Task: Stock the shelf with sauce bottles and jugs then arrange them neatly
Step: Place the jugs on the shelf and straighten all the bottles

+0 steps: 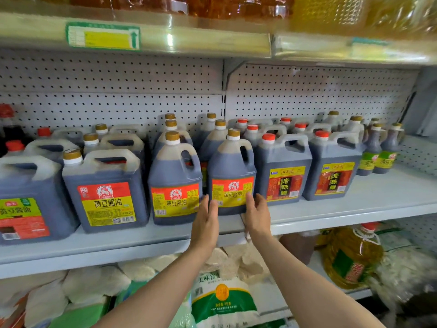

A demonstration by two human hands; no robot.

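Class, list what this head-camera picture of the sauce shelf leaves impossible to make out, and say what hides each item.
1. Head view: the rear jugs show only caps; the front jugs hide them.
2. The green-labelled jug is cut off by the left edge.
3. The price tag is too blurred to read.
4. The lower corners of the centre jug sit behind the left hand and right hand.

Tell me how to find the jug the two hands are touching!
Look along the front of the grey middle shelf. The jug sits between the left hand and right hand. It has a gold cap and red-yellow label; the jugs to its right have red caps.
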